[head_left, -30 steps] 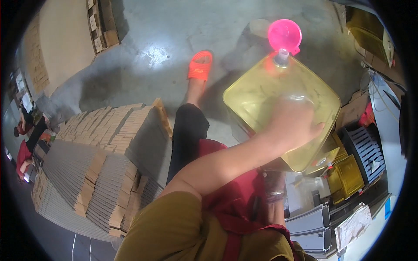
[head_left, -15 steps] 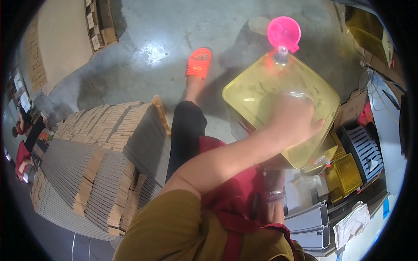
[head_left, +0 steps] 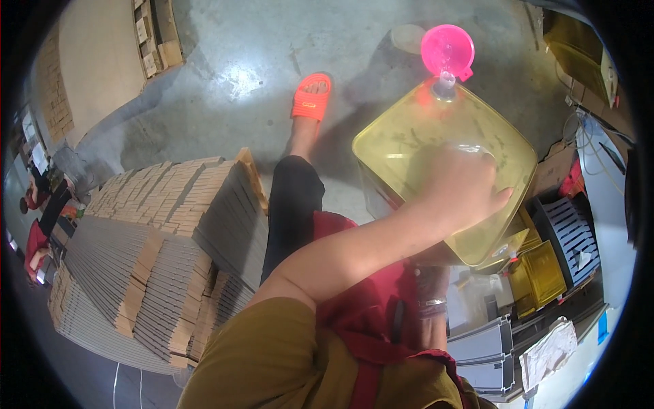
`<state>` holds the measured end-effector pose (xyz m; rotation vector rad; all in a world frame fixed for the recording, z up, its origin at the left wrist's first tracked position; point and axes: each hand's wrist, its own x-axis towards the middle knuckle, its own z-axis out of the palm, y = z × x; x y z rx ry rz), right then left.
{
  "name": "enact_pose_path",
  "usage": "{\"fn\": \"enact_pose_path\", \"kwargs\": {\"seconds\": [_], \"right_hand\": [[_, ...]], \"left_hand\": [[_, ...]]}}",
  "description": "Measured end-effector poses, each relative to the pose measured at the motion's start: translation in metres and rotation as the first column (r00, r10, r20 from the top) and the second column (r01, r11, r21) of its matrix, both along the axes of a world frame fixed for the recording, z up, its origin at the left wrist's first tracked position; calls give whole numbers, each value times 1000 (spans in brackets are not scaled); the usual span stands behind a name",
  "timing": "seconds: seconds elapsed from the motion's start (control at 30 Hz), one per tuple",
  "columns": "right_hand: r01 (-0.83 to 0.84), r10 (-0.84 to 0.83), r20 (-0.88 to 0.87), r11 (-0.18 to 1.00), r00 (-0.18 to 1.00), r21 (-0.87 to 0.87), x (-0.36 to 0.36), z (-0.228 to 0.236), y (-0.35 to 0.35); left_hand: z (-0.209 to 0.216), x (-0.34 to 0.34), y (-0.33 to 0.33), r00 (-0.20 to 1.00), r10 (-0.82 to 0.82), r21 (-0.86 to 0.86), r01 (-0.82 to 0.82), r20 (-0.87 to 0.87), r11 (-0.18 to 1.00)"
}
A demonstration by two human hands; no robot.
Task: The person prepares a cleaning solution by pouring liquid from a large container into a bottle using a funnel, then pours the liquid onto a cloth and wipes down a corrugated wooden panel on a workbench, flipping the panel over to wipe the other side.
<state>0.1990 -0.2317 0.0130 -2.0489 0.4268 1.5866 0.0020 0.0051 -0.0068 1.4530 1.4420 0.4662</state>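
My left hand (head_left: 463, 180) reaches across and is closed on the carry handle on the face of a yellow metal can (head_left: 402, 129). The can is tilted, with its spout (head_left: 444, 84) away from me. Clear liquid shows at the spout and inside a bright pink funnel (head_left: 443, 41) just beyond it. My right hand (head_left: 430, 281) is in shade below the can's near corner, with a bracelet at the wrist. The can hides its fingers.
Stacked flat grey-brown cardboard (head_left: 143, 252) rises at left on a wooden pallet (head_left: 252, 178). An orange slipper (head_left: 311, 97) is on my foot on the concrete floor. At right are more yellow cans (head_left: 538, 279), a dark slatted crate (head_left: 572, 232) and grey panels (head_left: 480, 354). People work far left.
The can and my left hand have shifted slightly right. More clear liquid shows in the pink funnel.
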Motion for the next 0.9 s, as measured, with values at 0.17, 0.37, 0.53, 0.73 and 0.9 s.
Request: {"fn": "enact_pose_path", "kwargs": {"seconds": [0.17,0.37,0.53,0.73,0.9], "right_hand": [[-14,14,-23,1000,1000,5,-12,-6,12],[-18,18,-39,1000,999,6,-17,-1,16],[-23,24,-60,1000,998,18,-20,0,17],[-117,120,-74,992,990,54,-30,5,23],[-63,63,13,998,998,-21,-38,7,29]], "left_hand": [[0,0,0,1000,-2,-2,2,-9,1000],[2,-4,2,999,-53,-65,53,-10,996],[4,-5,2,999,-33,-64,32,-4,997],[4,-7,-2,999,-33,-29,33,-29,999],[6,-6,-1,999,-39,-36,38,-19,999]]}}
